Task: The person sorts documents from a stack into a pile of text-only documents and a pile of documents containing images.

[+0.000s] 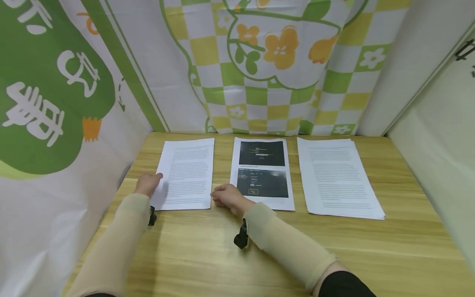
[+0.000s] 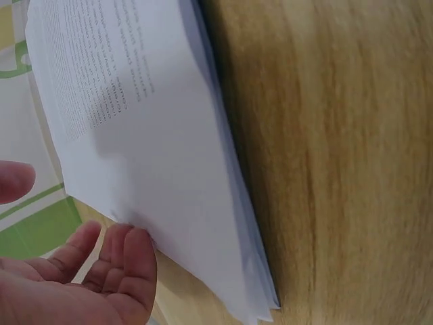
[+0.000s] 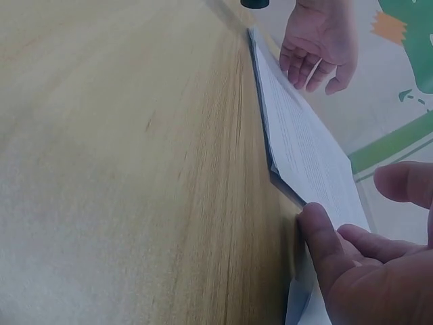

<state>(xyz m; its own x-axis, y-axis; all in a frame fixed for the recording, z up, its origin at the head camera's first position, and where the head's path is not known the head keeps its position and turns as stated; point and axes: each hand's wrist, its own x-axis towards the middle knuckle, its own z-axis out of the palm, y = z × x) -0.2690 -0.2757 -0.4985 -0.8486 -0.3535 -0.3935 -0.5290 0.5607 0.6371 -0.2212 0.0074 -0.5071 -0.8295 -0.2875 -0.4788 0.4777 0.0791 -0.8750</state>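
Observation:
A stack of printed sheets (image 1: 187, 175) lies on the left of the table, its top page full of text. My left hand (image 1: 148, 184) is at the stack's left edge. In the left wrist view the fingertips (image 2: 139, 237) meet the paper's edge, while the thumb stands apart from the sheets. At the opposite long edge is my right hand (image 1: 231, 197), its fingers touching or almost touching the paper. The right wrist view shows that thumb (image 3: 402, 181) held away from the stack. Several sheet edges fan slightly at the near corner of the stack (image 2: 254, 288).
Right of that stack lies a page with two dark pictures (image 1: 262, 181), partly behind my right hand. Farther right is another text stack (image 1: 339, 177) with uneven edges. The wooden table (image 1: 196, 251) meets a patterned cloth (image 1: 259, 99) at the back.

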